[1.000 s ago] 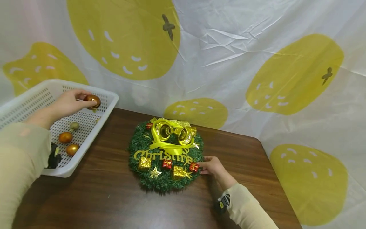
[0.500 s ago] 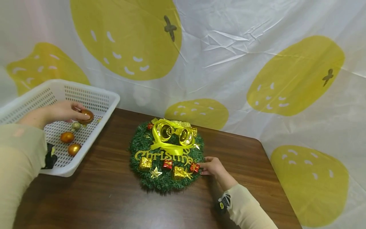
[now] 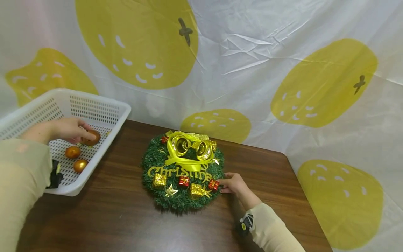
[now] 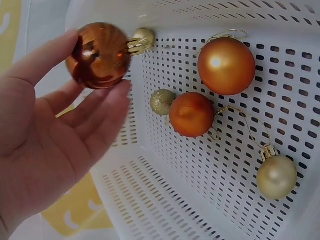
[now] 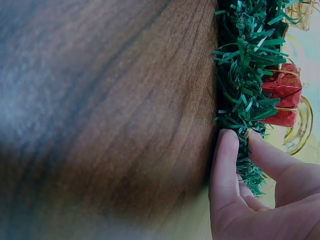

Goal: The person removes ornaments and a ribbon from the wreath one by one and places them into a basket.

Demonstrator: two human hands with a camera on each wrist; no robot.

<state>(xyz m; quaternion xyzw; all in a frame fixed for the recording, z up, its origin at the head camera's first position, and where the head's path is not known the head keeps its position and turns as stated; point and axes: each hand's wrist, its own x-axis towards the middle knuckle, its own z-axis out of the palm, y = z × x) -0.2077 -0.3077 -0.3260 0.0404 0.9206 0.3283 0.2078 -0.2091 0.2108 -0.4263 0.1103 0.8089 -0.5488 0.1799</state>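
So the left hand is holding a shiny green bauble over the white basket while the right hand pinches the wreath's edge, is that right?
Not quite: the bauble in the left hand is shiny orange-copper, not green, as the left wrist view shows. It is over the white basket, and the right hand does pinch the wreath at its edge.

- I count one white basket [image 3: 104, 105].
- Six baubles [image 4: 226, 65] show in my left wrist view: three orange, three gold.
- One wreath [image 3: 182, 168] carries two gold bells [image 3: 191, 147], three red gift boxes [image 3: 184, 180] and two gold ones [image 3: 159, 180].
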